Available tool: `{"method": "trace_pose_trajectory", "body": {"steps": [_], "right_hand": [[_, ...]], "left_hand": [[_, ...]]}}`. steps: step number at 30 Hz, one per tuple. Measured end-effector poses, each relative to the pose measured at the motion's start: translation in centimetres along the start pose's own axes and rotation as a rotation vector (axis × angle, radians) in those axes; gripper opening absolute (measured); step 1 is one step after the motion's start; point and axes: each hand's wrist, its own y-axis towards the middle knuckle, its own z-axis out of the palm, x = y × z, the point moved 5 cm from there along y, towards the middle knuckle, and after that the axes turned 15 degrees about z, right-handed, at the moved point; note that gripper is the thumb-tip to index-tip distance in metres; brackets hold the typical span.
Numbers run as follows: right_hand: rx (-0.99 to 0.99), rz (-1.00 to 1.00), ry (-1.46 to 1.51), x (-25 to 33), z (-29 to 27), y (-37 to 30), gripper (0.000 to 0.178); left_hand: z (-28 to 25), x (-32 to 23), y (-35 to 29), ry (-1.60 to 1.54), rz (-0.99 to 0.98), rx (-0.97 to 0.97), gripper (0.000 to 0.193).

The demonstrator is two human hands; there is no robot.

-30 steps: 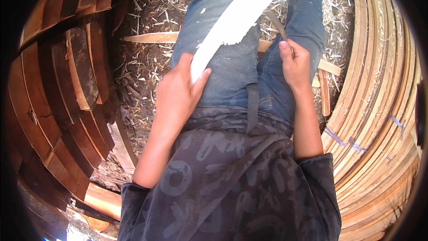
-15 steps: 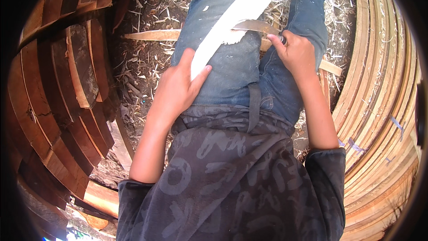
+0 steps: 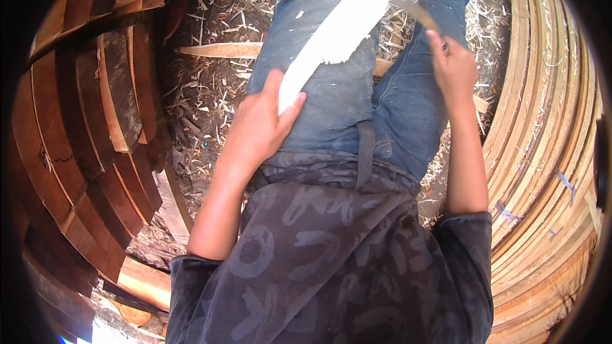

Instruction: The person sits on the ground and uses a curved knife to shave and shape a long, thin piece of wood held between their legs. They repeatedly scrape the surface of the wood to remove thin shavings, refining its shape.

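A long pale wooden strip lies slantwise across my thighs, running from my left hand up past the far right of my lap. My left hand is closed round its near end, thumb on one side and fingers on the other. A ragged curl of shaving clings to the strip's right edge. My right hand grips the handle of a curved knife, its handle mostly hidden in the fist. The blade, slightly blurred, points up and left, its tip close to the strip's right edge; whether they touch I cannot tell.
Dark reddish boards are stacked at the left. Long light planks are piled at the right, some with bits of tape. Shavings litter the ground. Another thin wooden piece lies crosswise beneath my legs.
My right hand and the knife have moved up and to the right, off the middle of the strip. The left hand keeps its hold, shifted only slightly.
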Motion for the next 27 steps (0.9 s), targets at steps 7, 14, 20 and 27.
{"method": "trace_pose_trajectory", "body": {"steps": [7,14,20,27], "right_hand": [[0.066,-0.207,-0.020,4.4,1.8,-2.6,0.064],[0.045,0.411,-0.136,-6.0,-0.6,9.0,0.080],[0.044,0.247,0.046,-6.7,-1.6,6.7,0.074],[0.141,-0.029,-0.050,1.4,-0.5,2.5,0.069]], "left_hand": [[-0.1,-0.1,0.2,-0.011,-0.013,0.018,0.030],[-0.5,-0.2,0.3,-0.040,0.030,0.041,0.030],[0.0,0.3,-0.2,-0.060,-0.037,-0.014,0.027],[-1.4,0.9,-0.8,-0.021,-0.032,0.100,0.026]]}}
